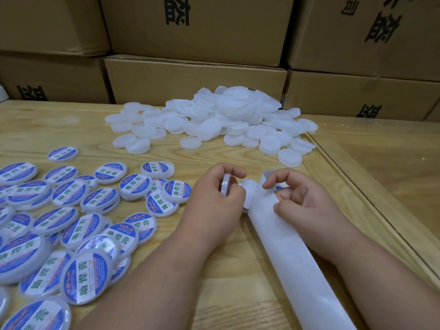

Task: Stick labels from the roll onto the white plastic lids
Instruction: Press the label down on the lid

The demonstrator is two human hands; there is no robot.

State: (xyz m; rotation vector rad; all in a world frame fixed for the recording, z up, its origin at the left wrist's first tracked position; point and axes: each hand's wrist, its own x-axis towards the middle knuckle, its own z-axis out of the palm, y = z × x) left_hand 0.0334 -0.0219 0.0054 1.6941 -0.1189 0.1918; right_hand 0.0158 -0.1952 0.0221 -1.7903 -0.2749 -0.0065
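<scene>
My left hand (215, 196) grips a white plastic lid (225, 184) on edge, with a second white lid (248, 195) just to its right. My right hand (297, 198) rests on the white label strip (292, 270), fingers curled at its far end, where a bit of a blue label (279, 187) shows under the fingertips. A heap of plain white lids (221, 120) lies at the back of the table. Several lids with blue and white labels (85, 234) are spread over the left side.
Stacked cardboard boxes (195, 77) stand along the back of the wooden table (226, 270). A raised wooden rail (371, 186) runs diagonally along the right side.
</scene>
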